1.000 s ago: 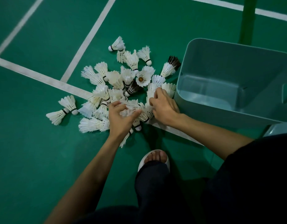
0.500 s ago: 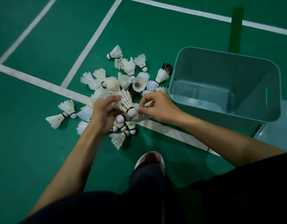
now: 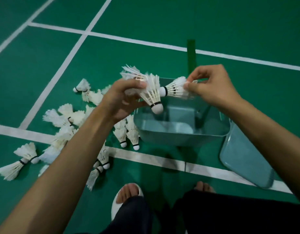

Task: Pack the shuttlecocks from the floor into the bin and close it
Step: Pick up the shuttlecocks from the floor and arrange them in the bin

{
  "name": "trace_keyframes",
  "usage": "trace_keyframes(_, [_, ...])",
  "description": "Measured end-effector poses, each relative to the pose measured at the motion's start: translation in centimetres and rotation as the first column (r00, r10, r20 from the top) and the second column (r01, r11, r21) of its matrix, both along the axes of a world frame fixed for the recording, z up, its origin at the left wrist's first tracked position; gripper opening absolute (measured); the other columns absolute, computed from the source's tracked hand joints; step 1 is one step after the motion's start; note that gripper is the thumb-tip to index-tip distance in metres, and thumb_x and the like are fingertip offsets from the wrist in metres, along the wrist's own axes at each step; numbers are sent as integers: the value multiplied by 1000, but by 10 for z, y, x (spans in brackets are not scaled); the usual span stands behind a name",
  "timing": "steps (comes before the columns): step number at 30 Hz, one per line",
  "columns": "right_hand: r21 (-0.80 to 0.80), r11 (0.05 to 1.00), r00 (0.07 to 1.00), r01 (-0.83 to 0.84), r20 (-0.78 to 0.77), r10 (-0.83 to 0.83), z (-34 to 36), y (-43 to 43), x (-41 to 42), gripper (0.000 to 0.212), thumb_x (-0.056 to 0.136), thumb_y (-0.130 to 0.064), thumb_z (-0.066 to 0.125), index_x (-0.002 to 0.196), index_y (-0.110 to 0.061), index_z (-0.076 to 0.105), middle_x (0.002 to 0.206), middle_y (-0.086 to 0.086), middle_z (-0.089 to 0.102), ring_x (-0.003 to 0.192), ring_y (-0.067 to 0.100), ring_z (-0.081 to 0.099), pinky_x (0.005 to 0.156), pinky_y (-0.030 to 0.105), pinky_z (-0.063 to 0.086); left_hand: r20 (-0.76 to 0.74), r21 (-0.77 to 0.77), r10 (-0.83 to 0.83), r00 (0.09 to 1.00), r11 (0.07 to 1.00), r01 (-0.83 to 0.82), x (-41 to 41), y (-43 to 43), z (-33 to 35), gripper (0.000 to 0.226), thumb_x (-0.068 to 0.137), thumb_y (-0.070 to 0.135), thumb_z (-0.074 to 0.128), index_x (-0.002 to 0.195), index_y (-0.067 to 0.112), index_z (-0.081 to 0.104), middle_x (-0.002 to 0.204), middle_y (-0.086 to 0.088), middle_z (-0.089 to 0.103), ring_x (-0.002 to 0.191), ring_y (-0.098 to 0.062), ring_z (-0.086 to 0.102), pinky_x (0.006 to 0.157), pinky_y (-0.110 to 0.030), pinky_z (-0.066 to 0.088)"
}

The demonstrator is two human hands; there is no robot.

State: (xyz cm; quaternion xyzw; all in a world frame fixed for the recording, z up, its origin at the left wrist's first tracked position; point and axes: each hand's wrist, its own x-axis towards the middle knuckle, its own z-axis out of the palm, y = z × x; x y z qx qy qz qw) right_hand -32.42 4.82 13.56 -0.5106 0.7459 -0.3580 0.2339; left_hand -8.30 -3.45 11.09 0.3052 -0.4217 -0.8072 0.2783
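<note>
A bunch of shuttlecocks (image 3: 150, 88) is held in the left hand (image 3: 123, 100), above the near-left corner of the bin (image 3: 181, 134). The fingers of this hand are curled around the feather skirts, with the thumb (image 3: 137, 85) pressed on top; the lowest cork tip (image 3: 157, 108) is pointed down and to the right, over the open bin. How many are in the bunch cannot be told, because the feathers overlap.

A single shuttlecock (image 3: 175, 89) is pinched by its feather end between the thumb and fingertips of the right hand (image 3: 211, 86). It is laid almost horizontally, and its cork with the black band is turned to the left — it is just touching the feathers of the bunch. The other fingers of the right hand are bent loosely.

The bin is seen open and nothing is visible inside it. Its lid (image 3: 245, 157) is laid flat on the floor (image 3: 146, 22), just beside the bin on the right.

The rest of the shuttlecocks (image 3: 64, 119) are scattered on the green floor to the left of the bin, partly hidden behind the left forearm; two of them (image 3: 127, 134) are placed with corks toward the person, touching the bin's left wall. White court lines (image 3: 137, 156) are crossed under the pile. A white slipper (image 3: 127, 198) is worn on the left foot — it is seen at the bottom.
</note>
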Motion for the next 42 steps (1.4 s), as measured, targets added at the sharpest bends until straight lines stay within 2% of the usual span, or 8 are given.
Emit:
trace_keyframes(5, [-8,995,990,99,-102,-100,-18,-1,-34,8,83,-21,82,80,-19,74,76,-12,67,66,5,58,74,27,49,403,-437,-10,915,876,202,-66,-7,-13,18,77,-10,75,83,4,66,79,1,75,76,-17,72,73,-34,60])
trace_keyframes(11, [-6,987,962,163,-222,-160,-39,-16,-36,5,82,-17,78,79,-19,74,81,1,73,76,20,63,80,31,53,463,-768,204,863,577,276,-93,-7,-41,32,63,12,80,63,35,57,77,16,58,70,6,53,68,-16,40])
trace_keyframes(15, [75,969,957,234,-194,-216,-60,-23,-33,13,80,-14,75,73,-24,70,91,4,76,94,26,68,88,33,53,481,-786,246,841,546,290,-102,-4,-63,21,56,20,74,69,32,62,81,6,66,73,-12,61,69,-23,47])
trace_keyframes(25, [155,949,929,276,212,-305,-110,-17,-29,12,79,-13,81,74,-21,73,85,-3,73,83,9,67,70,17,51,524,-683,218,824,685,253,-107,-5,-93,20,59,5,80,74,13,69,83,-1,63,60,-6,57,51,-20,46])
trace_keyframes(28, [252,891,772,377,446,-452,-114,-20,-35,21,61,-3,84,73,-17,72,89,11,77,90,29,75,81,44,64,523,-659,219,824,717,228,-105,-8,-97,22,60,-3,83,76,7,71,81,0,63,57,-3,59,49,-14,46])
trace_keyframes(31, [443,838,593,317,597,-540,-111,-23,-44,28,73,5,81,96,-2,68,91,17,76,81,27,77,72,36,65,539,-651,220,813,722,236,-102,-7,-105,21,58,9,83,76,10,72,84,-3,68,68,-17,69,56,-33,56])
trace_keyframes(36, [549,758,639,352,451,-623,-122,-28,-57,16,77,3,80,89,-4,71,76,10,72,43,12,62,44,23,54,597,-652,294,747,720,238,-91,-8,-108,20,56,24,82,71,20,69,80,3,69,72,-15,67,62,-24,51])
trace_keyframes(42, [671,691,656,268,398,-641,-154,-65,-34,18,77,9,77,82,0,63,57,11,56,48,19,52,48,32,59,806,-590,359,471,561,581,-90,3,-112,14,57,14,78,66,9,68,69,-7,69,68,-26,65,56,-30,53])
